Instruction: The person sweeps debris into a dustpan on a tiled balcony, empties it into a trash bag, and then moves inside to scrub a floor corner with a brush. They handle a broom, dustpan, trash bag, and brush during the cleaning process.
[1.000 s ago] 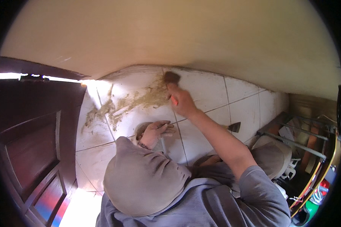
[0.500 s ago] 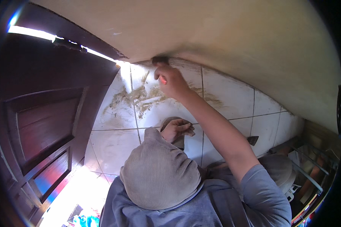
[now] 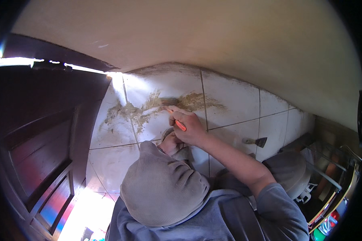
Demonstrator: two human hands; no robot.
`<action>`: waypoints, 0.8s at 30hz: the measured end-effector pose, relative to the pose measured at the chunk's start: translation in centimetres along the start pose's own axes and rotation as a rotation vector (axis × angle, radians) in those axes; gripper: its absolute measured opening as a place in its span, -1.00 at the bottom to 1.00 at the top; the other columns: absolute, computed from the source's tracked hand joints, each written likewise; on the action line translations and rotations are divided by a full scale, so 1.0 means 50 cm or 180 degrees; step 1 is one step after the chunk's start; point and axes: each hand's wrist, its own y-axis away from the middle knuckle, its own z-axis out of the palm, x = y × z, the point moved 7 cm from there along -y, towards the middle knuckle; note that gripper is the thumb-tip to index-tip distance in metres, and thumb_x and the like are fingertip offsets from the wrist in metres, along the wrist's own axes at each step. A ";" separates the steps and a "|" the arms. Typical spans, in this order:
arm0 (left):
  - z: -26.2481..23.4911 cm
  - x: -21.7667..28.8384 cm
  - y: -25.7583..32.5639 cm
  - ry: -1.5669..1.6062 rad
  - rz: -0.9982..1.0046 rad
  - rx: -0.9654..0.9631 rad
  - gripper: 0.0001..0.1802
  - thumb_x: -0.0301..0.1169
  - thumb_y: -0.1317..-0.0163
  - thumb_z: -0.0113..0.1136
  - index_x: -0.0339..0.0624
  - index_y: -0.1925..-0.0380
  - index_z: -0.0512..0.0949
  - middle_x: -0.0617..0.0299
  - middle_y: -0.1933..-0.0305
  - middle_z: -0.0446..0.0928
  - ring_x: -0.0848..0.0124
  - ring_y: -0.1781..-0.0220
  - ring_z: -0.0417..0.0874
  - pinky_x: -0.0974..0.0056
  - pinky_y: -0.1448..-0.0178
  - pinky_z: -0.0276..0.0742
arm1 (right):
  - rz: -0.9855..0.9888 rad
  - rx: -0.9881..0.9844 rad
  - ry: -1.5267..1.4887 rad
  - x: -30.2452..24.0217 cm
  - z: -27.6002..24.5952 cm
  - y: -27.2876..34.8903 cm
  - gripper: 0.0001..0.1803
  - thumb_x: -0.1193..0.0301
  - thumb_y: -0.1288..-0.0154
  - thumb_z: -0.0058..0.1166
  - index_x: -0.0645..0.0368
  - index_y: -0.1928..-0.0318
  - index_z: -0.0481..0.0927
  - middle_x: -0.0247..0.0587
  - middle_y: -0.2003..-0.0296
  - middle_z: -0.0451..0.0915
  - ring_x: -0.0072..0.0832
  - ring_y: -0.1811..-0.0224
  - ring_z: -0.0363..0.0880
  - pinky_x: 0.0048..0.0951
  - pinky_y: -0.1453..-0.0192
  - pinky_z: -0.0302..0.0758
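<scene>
My right hand (image 3: 189,125) is closed round the orange handle (image 3: 180,125) of a brush. The dark brush head (image 3: 169,102) is against the white tiled floor (image 3: 237,96), beside brown smeared dirt (image 3: 195,101). Close below the right hand is my left hand (image 3: 171,143), at a shoe only partly visible; its fingers are largely hidden. A putty knife with a dark blade (image 3: 261,142) lies on the tiles to the right, apart from both hands.
A beige wall (image 3: 197,32) rises along the far side. A dark wooden door (image 3: 44,136) stands at left. At right is a metal-framed rack (image 3: 326,176) with mixed things in it. Ribbed grey-brown cloth (image 3: 161,184) covers the lower middle.
My right hand has drawn the brush from the wall's foot back toward me onto the smeared dirt. The left hand now sits partly behind the right one. The view has shifted slightly.
</scene>
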 end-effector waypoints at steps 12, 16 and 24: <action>0.014 0.008 -0.001 -0.0673 0.0152 -0.0330 -0.74 -0.57 -0.26 0.11 -0.41 0.06 0.45 -0.10 0.02 0.55 0.15 -0.06 0.58 0.13 -0.22 0.46 | -0.0009 -0.0080 -0.0137 -0.033 0.068 -0.016 -0.74 0.64 0.05 0.00 0.24 0.25 0.49 0.04 0.37 0.50 -0.06 0.25 0.55 -0.17 0.13 0.51; 0.008 0.011 0.007 -0.0557 0.0247 -0.0387 -0.79 -0.60 -0.23 0.13 -0.39 0.13 0.48 -0.09 0.06 0.57 0.18 -0.05 0.59 0.15 -0.20 0.47 | 0.1147 0.1057 0.1273 0.085 -0.207 0.124 -0.70 0.65 -0.12 -0.04 0.24 0.10 0.50 0.00 0.28 0.53 -0.18 0.18 0.57 -0.34 0.06 0.48; 0.019 0.029 0.015 -0.0330 0.0066 -0.0272 -0.88 -0.54 -0.26 0.08 -0.35 0.22 0.48 -0.02 0.19 0.57 0.21 0.08 0.59 0.18 -0.03 0.47 | 0.1963 0.1159 0.0785 0.108 -0.120 0.249 -0.52 0.64 -0.09 -0.01 0.20 -0.10 0.46 -0.07 0.31 0.57 -0.17 0.27 0.57 -0.30 0.12 0.47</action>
